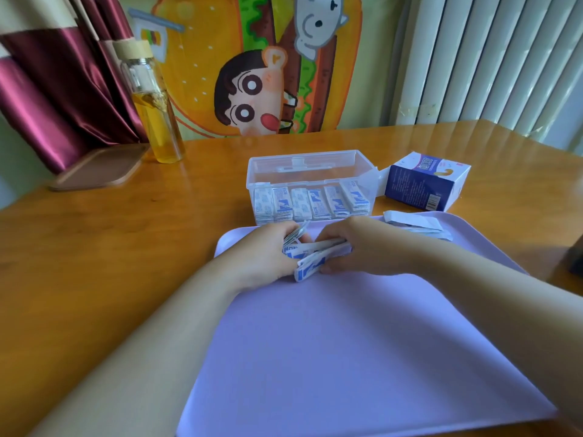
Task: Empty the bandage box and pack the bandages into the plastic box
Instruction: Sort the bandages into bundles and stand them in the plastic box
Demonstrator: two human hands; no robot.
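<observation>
A clear plastic box [312, 164] stands open on the wooden table, with several stacks of white-and-blue bandages [310, 203] lined along its front wall. Just in front of it, over a lilac tray [347, 342], my left hand [268, 250] and my right hand [362, 247] both grip a loose bunch of bandages [315, 257] between them. The blue-and-white bandage box [426, 182] lies on its side to the right of the plastic box. A few more bandages [413, 220] lie at the tray's far right corner.
A glass bottle [154, 105] of yellow liquid with a wooden cap stands at the back left, beside a brown wooden tray [97, 168]. A dark red curtain hangs behind them. A dark object [575, 257] sits at the right edge.
</observation>
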